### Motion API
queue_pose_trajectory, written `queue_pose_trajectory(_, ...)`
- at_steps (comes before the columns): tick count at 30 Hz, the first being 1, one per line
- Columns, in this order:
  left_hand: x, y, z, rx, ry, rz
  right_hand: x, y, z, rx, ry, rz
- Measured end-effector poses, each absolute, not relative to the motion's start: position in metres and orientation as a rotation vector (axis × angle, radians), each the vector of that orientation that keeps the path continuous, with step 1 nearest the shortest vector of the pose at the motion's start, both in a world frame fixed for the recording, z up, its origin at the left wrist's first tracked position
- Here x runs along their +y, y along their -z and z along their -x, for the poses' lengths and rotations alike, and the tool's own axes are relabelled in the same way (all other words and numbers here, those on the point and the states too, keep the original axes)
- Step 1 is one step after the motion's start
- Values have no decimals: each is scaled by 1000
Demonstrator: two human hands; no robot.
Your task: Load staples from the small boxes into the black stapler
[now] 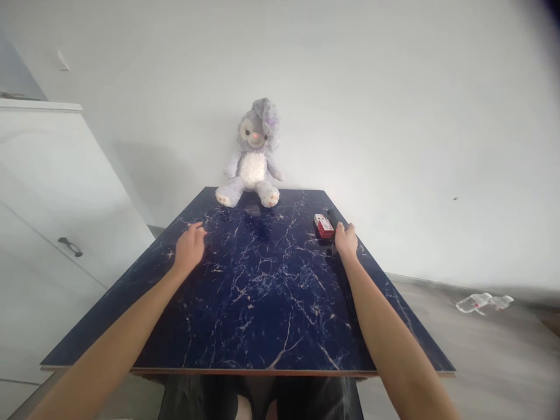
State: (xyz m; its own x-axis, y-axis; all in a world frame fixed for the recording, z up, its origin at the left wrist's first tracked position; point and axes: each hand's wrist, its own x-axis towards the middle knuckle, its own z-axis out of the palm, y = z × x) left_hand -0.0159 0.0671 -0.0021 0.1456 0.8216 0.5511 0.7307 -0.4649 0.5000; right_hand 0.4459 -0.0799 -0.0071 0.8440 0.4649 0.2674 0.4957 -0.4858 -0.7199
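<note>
My left hand [191, 247] is over the left part of the dark blue marbled table [262, 303], its fingers apart and holding nothing. On the right side, my right hand [346, 238] is closed around the near end of a black elongated object [333, 218], whose kind I cannot make out. Just left of that object lies a small red and white box [324, 226], close beside my fingers. A grey plush toy [254, 160] with a white belly sits at the far edge, well beyond both hands.
Behind the table rises a pale wall [371, 116]. A white cabinet [39, 233] with a dark handle stands at the left. Clear plastic bottles [481, 302] lie on the floor at the right. The table's near edge is just before my lap.
</note>
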Motion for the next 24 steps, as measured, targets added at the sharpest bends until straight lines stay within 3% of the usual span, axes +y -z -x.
queue_pose_trajectory(4,89,16,41,1579,-1338,-1729,-71,8,-457,-785,-93,2203)
queue_pose_trajectory(10,94,19,36,1578,-1213,-1768,-59,3,-427,-886,-121,2211)
queue_pose_trajectory(24,79,12,34,1467,-1051,-1908,4,7,-188,-1264,-312,1849)
